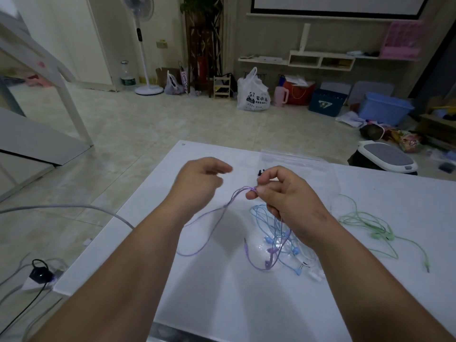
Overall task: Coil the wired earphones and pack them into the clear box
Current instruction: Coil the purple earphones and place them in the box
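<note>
While my right hand (283,196) pinches the purple earphones (271,251) between thumb and fingertips, I read the grip as an anchor. It holds a doubled run of cord up off the table (222,304) so the rest hangs free and can be gathered into loops.

My left hand (199,178) hovers just beside it at about the same height. It is blurred, its fingers loosely curled, and I see no cord in it. I judge it is placed there to take the next turn of wire.

From the pinch the purple strands slope down and to the left, cross once, and pass behind my left wrist. One long loop lies on the table below that arm. The purple buds and plug rest nearer me, under my right wrist.

The blue earphones (269,241) lie in a loose tangle directly beneath my right hand and overlap the purple buds. I cannot tell whether my lower fingers also catch a blue strand.

The green earphones (377,235) sprawl well apart on the right. The clear box (293,159) sits on the table just beyond my right hand, with nothing coiled in it that I can see.
</note>
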Available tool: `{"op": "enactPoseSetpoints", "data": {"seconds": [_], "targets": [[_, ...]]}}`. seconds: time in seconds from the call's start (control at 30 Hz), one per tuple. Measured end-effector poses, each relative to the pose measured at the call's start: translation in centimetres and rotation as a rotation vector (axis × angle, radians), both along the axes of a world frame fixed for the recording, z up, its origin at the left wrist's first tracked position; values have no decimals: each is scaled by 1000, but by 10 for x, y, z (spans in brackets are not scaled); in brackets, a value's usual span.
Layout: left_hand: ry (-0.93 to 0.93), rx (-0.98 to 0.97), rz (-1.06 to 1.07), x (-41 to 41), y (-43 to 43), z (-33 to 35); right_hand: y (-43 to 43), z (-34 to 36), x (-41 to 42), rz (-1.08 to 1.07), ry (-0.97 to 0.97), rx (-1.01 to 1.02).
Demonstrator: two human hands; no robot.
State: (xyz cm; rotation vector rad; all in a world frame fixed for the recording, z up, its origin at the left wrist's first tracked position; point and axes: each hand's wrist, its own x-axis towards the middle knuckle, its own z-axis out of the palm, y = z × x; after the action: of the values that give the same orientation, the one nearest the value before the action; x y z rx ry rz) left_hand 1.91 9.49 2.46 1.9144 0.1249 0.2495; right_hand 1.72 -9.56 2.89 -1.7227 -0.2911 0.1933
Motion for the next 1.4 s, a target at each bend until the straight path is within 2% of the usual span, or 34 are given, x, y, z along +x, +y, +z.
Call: {"op": "enactPoseSetpoints", "data": {"seconds": [0.1, 0.2, 0.3, 0.53, 0.73, 0.87, 0.97, 1.07, 1.3, 1.4], "targets": [[75, -27, -219, -5, -9, 3, 0, 0, 0, -8, 3, -24], [67, -1, -295, -6, -10, 0, 0, 0, 1, -18, 5, -31], [7, 102, -216, -4, -8, -3, 0, 2, 1, -34, 22, -18], [-45, -11, -92, -4, -8, 0, 0, 0, 4, -71, 117, 2], [-74, 0, 12, 0, -8, 1, -3, 2, 6, -58, 176, 78], [24, -18, -107, -2, -6, 4, -3, 1, 5, -28, 128, 71], [161, -164, -157, -2, -9, 6, -3, 0, 5, -5, 100, 48], [155, -259, -245, -5, -10, 3, -2, -1, 5, 5, 82, 39], [233, -153, -380, -10, -11, 5, -1, -1, 4, 4, 75, 48], [206, -126, -234, -10, -13, 9, 0, -2, 4, -18, 82, 44]]}}
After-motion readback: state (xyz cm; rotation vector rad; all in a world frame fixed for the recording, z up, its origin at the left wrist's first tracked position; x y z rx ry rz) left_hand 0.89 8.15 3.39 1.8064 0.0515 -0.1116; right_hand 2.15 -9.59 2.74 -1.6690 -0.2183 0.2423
